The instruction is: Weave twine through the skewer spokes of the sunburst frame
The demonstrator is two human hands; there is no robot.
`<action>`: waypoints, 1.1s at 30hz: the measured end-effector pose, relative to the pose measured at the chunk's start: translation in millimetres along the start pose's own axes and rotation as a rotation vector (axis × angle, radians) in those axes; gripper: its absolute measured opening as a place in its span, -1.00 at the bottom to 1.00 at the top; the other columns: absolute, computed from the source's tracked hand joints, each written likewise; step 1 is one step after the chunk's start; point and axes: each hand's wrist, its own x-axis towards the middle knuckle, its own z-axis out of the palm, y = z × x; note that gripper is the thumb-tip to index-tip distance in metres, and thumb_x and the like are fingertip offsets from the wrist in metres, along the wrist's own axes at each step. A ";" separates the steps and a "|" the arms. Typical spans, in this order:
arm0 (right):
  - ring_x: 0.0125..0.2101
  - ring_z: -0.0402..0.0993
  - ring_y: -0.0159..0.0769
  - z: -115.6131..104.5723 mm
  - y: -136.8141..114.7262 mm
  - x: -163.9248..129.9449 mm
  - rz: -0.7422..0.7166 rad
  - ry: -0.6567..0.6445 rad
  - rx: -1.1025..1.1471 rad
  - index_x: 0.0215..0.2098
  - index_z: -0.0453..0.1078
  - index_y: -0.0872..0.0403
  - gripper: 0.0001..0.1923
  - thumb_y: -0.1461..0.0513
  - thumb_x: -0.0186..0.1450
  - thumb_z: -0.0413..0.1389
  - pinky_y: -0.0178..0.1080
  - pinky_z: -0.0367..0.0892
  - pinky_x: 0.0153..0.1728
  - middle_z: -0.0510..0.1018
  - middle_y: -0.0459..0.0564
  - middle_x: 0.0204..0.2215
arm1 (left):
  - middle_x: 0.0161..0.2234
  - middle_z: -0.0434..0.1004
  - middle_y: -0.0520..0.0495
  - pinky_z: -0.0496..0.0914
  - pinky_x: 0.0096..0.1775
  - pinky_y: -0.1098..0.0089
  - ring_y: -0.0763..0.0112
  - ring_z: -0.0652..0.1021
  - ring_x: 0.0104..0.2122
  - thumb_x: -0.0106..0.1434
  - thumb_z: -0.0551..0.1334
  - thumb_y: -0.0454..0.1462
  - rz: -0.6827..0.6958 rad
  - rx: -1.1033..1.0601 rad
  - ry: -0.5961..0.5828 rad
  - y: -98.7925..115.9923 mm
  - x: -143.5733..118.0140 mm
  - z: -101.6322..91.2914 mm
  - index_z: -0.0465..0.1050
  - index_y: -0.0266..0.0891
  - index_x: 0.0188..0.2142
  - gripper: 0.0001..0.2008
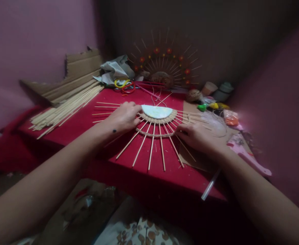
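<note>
Carefully pinning the stick fan [153, 136] at nine o'clock with flattened left hand [123, 117], right hand [196, 136] curled, pinching spokes at three o'clock.

Your left hand [123, 117] covers the left end of the half-round woven piece [157, 119], so you cannot see its fingertips or tell whether they pinch a stick there; your right hand [196, 136] likewise hides the right-hand sticks beneath it. Both your forearms run out of the bottom edge. At the back, the finished sunburst piece [164, 64] sits in shadow with its lower part hidden behind clutter, and the small packets [215, 106] to the right are too blurred to identify.
</note>
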 end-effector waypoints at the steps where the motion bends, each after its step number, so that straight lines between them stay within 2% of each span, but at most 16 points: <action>1: -0.54 0.29 -0.41 -0.1 -0.7 -0.3 -0.003 0.005 0.004 -0.38 0.45 0.08 -0.77 0.24 0.33 -0.02 -0.34 0.11 -0.46 0.50 -0.05 -0.53 | -0.10 0.45 -0.28 0.29 -0.10 0.25 0.12 0.42 -0.11 0.18 0.12 -0.31 0.017 0.059 0.001 -3.5 1.1 3.2 0.40 -0.31 0.00 -0.62; 5: -0.52 0.31 -0.40 -1.0 -4.5 -2.1 0.005 0.016 0.006 -0.36 0.46 0.09 -0.78 0.25 0.32 -0.02 -0.34 0.11 -0.45 0.51 -0.03 -0.52 | -0.07 0.42 -0.28 0.29 -0.14 0.26 0.13 0.43 -0.15 0.21 0.03 -0.34 0.113 0.133 -0.033 -14.8 3.0 14.2 0.38 -0.23 0.01 -0.62; 8: -0.52 0.32 -0.41 -0.1 -7.9 -2.7 0.008 0.010 0.036 -0.36 0.47 0.10 -0.79 0.26 0.32 0.00 -0.34 0.12 -0.45 0.52 -0.02 -0.52 | -0.11 0.43 -0.23 0.29 -0.20 0.32 0.19 0.45 -0.18 0.26 0.00 -0.30 0.110 0.122 -0.030 -24.8 6.6 17.4 0.35 -0.15 0.04 -0.62; 11: -0.53 0.33 -0.43 2.9 -13.1 -3.1 -0.057 0.009 0.114 -0.37 0.47 0.10 -0.80 0.27 0.31 0.01 -0.34 0.14 -0.46 0.52 -0.02 -0.52 | -0.13 0.44 -0.22 0.29 -0.22 0.32 0.17 0.46 -0.19 0.31 -0.02 -0.23 0.084 0.118 -0.048 -35.0 14.0 16.8 0.35 -0.11 0.06 -0.63; 13: -0.53 0.33 -0.43 4.8 -17.3 -3.6 -0.120 0.010 0.131 -0.39 0.46 0.10 -0.78 0.27 0.31 0.00 -0.33 0.14 -0.46 0.52 -0.02 -0.53 | -0.13 0.44 -0.24 0.30 -0.21 0.29 0.14 0.46 -0.19 0.29 0.00 -0.24 0.089 0.131 -0.064 -37.5 17.8 13.9 0.37 -0.13 0.06 -0.62; 16: -0.53 0.33 -0.43 6.3 -21.6 -4.4 -0.161 0.014 0.100 -0.43 0.44 0.13 -0.76 0.28 0.31 -0.02 -0.32 0.14 -0.46 0.52 -0.01 -0.53 | -0.11 0.43 -0.31 0.30 -0.11 0.23 0.10 0.44 -0.12 0.22 0.04 -0.34 0.068 0.140 0.020 -28.4 14.8 5.3 0.42 -0.28 0.01 -0.62; 18: -0.51 0.35 -0.41 6.4 -21.9 -4.8 -0.161 0.019 0.086 -0.42 0.44 0.12 -0.76 0.28 0.31 -0.03 -0.31 0.14 -0.45 0.53 0.00 -0.51 | -0.13 0.46 -0.28 0.30 -0.06 0.26 0.16 0.43 -0.10 0.18 0.09 -0.36 0.051 0.027 0.081 -14.4 6.4 -1.7 0.47 -0.34 -0.08 -0.67; 19: -0.51 0.36 -0.41 6.2 -21.5 -4.9 -0.158 0.020 0.083 -0.41 0.45 0.12 -0.77 0.28 0.31 -0.03 -0.31 0.14 -0.45 0.53 0.00 -0.51 | -0.16 0.48 -0.21 0.31 -0.08 0.31 0.24 0.45 -0.14 0.18 0.12 -0.34 0.058 -0.096 0.075 -6.4 1.0 -4.6 0.48 -0.32 -0.13 -0.71; 22: -0.49 0.38 -0.40 5.7 -19.3 -5.4 -0.143 0.024 0.074 -0.38 0.46 0.09 -0.77 0.27 0.30 -0.02 -0.30 0.14 -0.45 0.55 -0.01 -0.49 | -0.29 0.53 -0.04 0.34 -0.20 0.44 0.43 0.48 -0.29 0.19 0.15 -0.31 0.115 -0.440 -0.046 14.9 -14.6 -8.0 0.50 -0.26 -0.25 -0.82; 27: -0.48 0.38 -0.37 6.7 -17.0 -6.2 -0.131 0.056 0.042 -0.36 0.48 0.09 -0.76 0.24 0.31 -0.03 -0.28 0.16 -0.43 0.56 0.00 -0.47 | -0.38 0.52 -0.02 0.32 -0.25 0.44 0.45 0.46 -0.33 0.17 0.22 -0.27 0.124 -0.600 -0.136 28.4 -24.4 3.9 0.52 -0.27 -0.35 -0.88; 33: -0.46 0.39 -0.37 6.0 -16.5 -5.2 -0.136 0.028 0.052 -0.38 0.49 0.09 -0.78 0.27 0.29 -0.01 -0.29 0.16 -0.43 0.56 -0.01 -0.47 | -0.45 0.44 0.02 0.28 -0.34 0.44 0.47 0.42 -0.41 0.14 0.27 -0.26 0.101 -0.661 -0.064 27.2 -22.4 20.7 0.51 -0.28 -0.40 -0.89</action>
